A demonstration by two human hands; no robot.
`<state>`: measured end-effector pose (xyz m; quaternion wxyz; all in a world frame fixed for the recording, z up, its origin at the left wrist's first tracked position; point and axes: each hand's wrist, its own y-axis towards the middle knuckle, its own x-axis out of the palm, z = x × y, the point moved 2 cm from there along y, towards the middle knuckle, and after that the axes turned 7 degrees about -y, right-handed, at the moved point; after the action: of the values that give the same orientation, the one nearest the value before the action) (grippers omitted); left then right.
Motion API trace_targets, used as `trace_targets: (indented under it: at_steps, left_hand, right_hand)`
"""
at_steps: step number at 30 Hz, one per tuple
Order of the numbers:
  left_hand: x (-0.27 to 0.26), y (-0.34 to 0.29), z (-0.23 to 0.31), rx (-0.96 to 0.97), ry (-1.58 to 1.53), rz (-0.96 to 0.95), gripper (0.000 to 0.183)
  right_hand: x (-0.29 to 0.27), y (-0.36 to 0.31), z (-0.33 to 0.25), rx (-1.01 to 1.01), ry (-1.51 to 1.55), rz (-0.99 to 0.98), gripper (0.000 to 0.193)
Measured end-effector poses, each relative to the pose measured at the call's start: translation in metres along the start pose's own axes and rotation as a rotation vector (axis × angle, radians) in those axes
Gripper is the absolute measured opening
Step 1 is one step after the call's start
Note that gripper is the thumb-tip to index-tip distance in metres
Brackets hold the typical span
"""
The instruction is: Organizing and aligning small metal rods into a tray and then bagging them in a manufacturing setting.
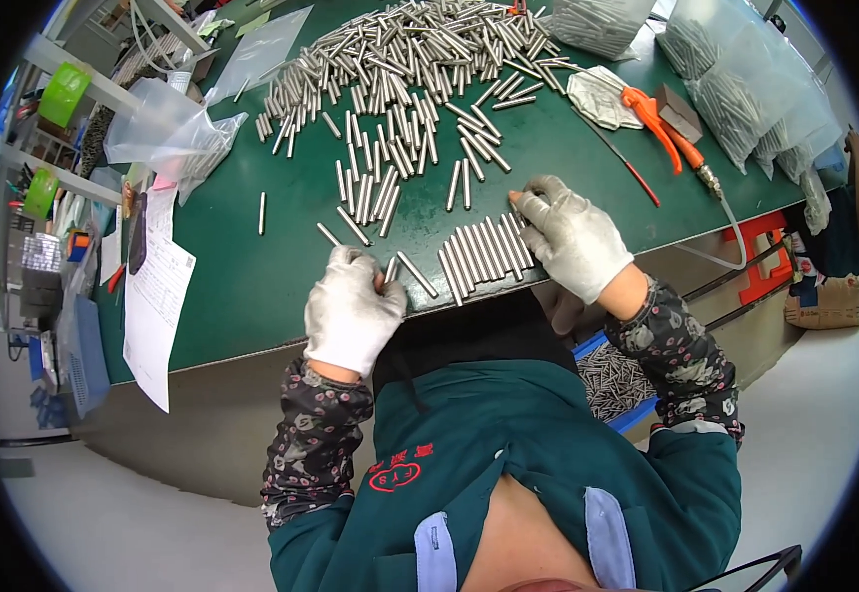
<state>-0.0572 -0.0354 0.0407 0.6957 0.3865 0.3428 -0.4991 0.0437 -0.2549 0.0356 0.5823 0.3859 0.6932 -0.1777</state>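
My hands wear white gloves with some bare fingertips. My left hand [351, 308] is closed at the front edge of the green table, its fingertips on a short steel pin [391, 268]. Another loose pin [417, 274] lies slanted just right of it. A neat row of steel pins [486, 253] lies side by side between my hands. At the row's right end my right hand [575, 237] has its fingers curled in against the last pins; what they hold, if anything, is hidden.
A large heap of pins [410, 54] covers the table's [222, 286] far middle. Bags of pins [735, 99] and an orange air gun [654, 128] with a hose are at right. Papers [156, 296] hang over the left edge. A blue bin of pins [615, 383] stands below.
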Motion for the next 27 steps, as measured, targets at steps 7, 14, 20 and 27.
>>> trace_targets:
  at_steps: [7,14,20,27]
  left_hand:
    - [0.011,0.004,0.010,0.076,-0.179,0.036,0.035]
    - [0.008,0.005,0.008,0.161,-0.253,-0.197,0.085]
    - [0.007,0.009,0.014,0.138,-0.261,-0.256,0.079]
    - [0.005,0.008,0.015,0.222,-0.333,-0.283,0.072]
  right_hand:
    - [-0.013,0.001,0.004,-0.012,0.090,-0.017,0.055]
    - [-0.018,0.009,0.000,-0.105,0.048,-0.378,0.082]
    - [-0.017,0.008,-0.006,-0.116,0.008,-0.236,0.073]
    - [-0.016,0.005,-0.005,-0.079,0.028,-0.234,0.076]
